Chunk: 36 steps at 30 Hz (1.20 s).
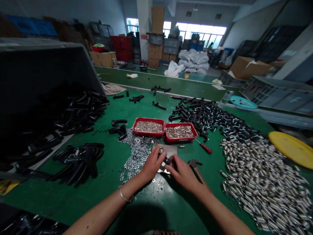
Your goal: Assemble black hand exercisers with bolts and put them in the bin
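Observation:
Both my hands meet over a small metal plate (170,150) on the green table (102,182). My left hand (152,164) pinches a small black part (167,160) at the plate's near edge, fingers closed. My right hand (182,173) is also closed, its fingertips on the same part from the right. A short silver pin (161,149) stands upright on the plate. A heap of loose washers (137,151) lies just left of the plate. A hammer (195,167) rests beside my right hand.
Two red trays (148,127) (180,132) of small metal pieces sit behind the plate, a red-handled screwdriver (204,147) to their right. Silver cylinders (256,176) cover the right side, black handles (78,161) the left. A yellow disc (290,148) lies far right, crates beyond.

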Each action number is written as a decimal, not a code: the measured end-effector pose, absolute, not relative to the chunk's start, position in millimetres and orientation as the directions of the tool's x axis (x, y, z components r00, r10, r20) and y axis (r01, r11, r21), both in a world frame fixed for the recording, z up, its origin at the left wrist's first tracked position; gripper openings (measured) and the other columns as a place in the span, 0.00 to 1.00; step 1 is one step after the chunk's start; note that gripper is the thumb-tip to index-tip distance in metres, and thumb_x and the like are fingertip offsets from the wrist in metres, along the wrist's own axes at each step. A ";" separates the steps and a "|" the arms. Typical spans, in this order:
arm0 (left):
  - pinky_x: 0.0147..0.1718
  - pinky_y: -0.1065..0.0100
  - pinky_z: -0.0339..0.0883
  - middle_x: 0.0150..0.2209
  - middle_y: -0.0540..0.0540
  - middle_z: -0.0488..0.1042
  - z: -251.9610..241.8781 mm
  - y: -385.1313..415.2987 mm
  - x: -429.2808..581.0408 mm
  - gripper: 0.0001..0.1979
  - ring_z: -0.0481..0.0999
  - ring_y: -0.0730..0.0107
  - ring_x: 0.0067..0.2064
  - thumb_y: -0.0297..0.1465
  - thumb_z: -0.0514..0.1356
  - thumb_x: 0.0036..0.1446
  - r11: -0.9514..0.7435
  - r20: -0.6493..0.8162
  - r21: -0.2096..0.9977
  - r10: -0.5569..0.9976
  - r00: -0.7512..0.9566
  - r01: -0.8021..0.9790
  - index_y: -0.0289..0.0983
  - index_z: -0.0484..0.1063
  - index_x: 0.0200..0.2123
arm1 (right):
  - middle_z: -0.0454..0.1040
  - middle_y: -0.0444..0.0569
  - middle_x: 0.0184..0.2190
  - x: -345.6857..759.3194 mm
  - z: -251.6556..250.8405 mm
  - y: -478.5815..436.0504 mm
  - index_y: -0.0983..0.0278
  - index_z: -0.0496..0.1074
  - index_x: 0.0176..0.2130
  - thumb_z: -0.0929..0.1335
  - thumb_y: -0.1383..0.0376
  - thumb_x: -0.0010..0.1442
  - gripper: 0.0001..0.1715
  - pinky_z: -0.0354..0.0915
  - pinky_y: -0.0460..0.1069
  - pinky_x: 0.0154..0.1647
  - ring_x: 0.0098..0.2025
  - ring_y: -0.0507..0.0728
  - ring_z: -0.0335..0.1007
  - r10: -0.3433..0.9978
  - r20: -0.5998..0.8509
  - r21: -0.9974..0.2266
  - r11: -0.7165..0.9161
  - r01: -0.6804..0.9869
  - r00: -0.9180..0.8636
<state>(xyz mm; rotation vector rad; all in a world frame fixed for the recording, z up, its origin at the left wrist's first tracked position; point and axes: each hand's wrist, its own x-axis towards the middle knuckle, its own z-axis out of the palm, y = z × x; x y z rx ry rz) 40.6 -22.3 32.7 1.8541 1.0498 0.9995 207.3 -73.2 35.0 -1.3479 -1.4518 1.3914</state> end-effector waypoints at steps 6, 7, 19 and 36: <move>0.51 0.62 0.62 0.42 0.42 0.68 34.4 -27.4 42.6 0.09 0.69 0.62 0.47 0.36 0.51 0.66 -0.509 0.349 0.813 0.815 0.462 0.284 0.38 0.66 0.39 | 0.69 0.42 0.20 206.0 41.9 -80.4 0.64 0.69 0.37 0.55 0.41 0.65 0.33 0.59 0.45 0.15 0.15 0.50 0.59 0.878 -0.279 -0.958 -0.281 0.053 -0.388; 0.51 0.62 0.62 0.42 0.42 0.68 34.6 -28.3 44.1 0.09 0.69 0.62 0.47 0.36 0.50 0.67 -0.485 0.340 0.828 0.834 0.436 0.282 0.38 0.66 0.40 | 0.71 0.44 0.24 205.3 43.6 -80.4 0.64 0.69 0.40 0.61 0.42 0.63 0.29 0.63 0.46 0.18 0.19 0.51 0.65 0.918 -0.233 -0.972 -0.231 0.045 -0.321; 0.51 0.61 0.62 0.43 0.42 0.69 37.1 -30.0 45.8 0.11 0.69 0.62 0.47 0.35 0.46 0.68 -0.394 0.308 0.844 0.912 0.272 0.364 0.38 0.64 0.44 | 0.71 0.42 0.26 201.1 41.4 -85.4 0.62 0.67 0.38 0.64 0.49 0.64 0.18 0.61 0.45 0.20 0.20 0.50 0.63 0.972 -0.136 -0.976 -0.098 0.193 -0.190; 0.50 0.58 0.60 0.39 0.36 0.77 61.7 126.9 122.3 0.06 0.73 0.53 0.47 0.23 0.60 0.55 -0.672 0.101 0.284 0.730 0.676 0.684 0.34 0.77 0.33 | 0.73 0.56 0.45 329.3 -5.7 -174.8 0.59 0.72 0.50 0.62 0.55 0.65 0.18 0.66 0.59 0.49 0.46 0.64 0.70 0.991 0.063 -0.453 -0.078 0.888 0.119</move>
